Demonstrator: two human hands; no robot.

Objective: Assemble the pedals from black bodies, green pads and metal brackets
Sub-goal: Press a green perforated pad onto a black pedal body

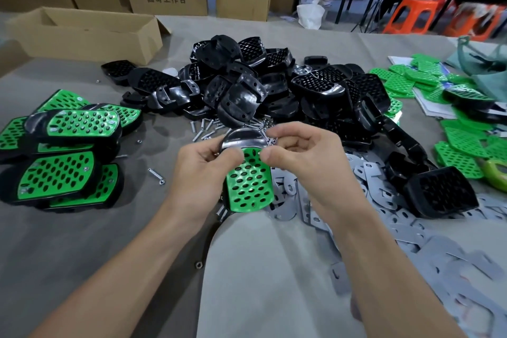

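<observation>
Two bare hands are counted at the centre, the left hand point(203, 162) and the right hand point(299, 156), with one black plastic pedal with a green perforated pad point(248, 181) gripped between them. At least six finished green-and-black pedals point(82, 123) are stacked at the left. The glossy black bodies point(241, 99) at upper centre, loose green pads point(461, 143) at the right and flat grey metal brackets point(369, 173) at lower right are too many to be counted. Two orange plastic stools point(417, 5) are seen at upper right, and one open cardboard box point(82, 38) at upper left.

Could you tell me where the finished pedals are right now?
In the head view, the finished pedals lie on the person's left, just left of the left hand and the black bodies.
</observation>
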